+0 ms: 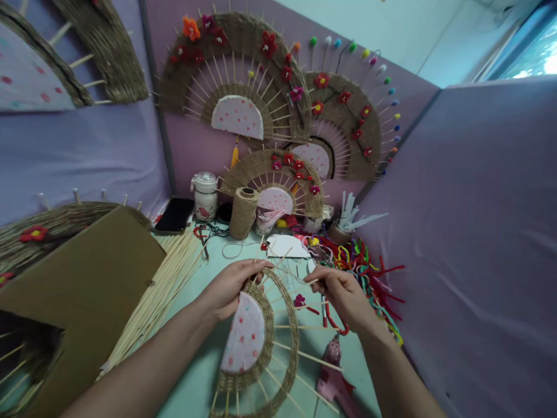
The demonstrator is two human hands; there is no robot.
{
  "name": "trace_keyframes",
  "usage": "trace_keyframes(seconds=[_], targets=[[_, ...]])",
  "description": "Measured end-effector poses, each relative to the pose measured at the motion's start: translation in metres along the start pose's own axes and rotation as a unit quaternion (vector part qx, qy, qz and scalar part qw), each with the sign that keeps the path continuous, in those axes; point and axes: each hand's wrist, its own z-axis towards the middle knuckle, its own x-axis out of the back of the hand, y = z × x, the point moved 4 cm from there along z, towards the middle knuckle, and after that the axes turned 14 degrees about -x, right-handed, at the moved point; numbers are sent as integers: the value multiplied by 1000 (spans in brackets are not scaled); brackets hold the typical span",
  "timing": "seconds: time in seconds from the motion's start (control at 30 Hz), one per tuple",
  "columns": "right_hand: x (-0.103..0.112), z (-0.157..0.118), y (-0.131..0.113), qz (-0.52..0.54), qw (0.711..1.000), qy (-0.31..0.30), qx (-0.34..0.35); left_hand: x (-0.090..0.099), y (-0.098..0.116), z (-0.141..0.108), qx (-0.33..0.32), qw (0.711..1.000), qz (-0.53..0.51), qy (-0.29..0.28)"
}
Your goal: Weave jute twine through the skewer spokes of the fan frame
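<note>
A half-round woven fan (268,325) with a white, pink-spotted centre panel stands tilted over the table in front of me. Thin wooden sticks radiate from its inner woven band to a narrower outer band. My left hand (228,285) grips the fan at its upper left end, thumb on top and some fingers hidden behind it. From there a thin strand of twine (290,274) runs to my right hand (342,292), whose thumb and fingertips pinch it to the right of the fan. Below my right hand lie red-handled scissors (334,323), partly hidden.
A pink glue gun (333,374) lies front right. Colourful pipe cleaners (369,273) pile up at right. Behind stand a twine spool (243,213), a lidded jar (205,197) and finished fans (235,43). Bundled sticks (152,302) and cardboard (87,273) lie left.
</note>
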Motion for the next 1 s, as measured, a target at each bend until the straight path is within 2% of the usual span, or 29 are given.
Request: trace_keyframes(seconds=[0.1, 0.17, 0.37, 0.57, 0.83, 1.0], targets=[[-11, 4, 13, 112, 992, -31, -53, 1, 3, 1, 1, 999, -31, 15], [-18, 6, 16, 152, 983, -40, -89, 3, 4, 2, 9, 999, -42, 17], [-26, 10, 11, 186, 968, -70, -153, 4, 10, -3, 64, 996, -39, -37], [-30, 4, 4, 127, 974, -122, -145, 6, 15, -6, 79, 992, 51, -83], [-27, -1, -5, -10, 989, -109, -99, 5, 17, -8, 78, 993, 36, -84], [-23, 0, -16, -108, 993, -52, -24, 6, 19, -7, 60, 995, 44, -72]])
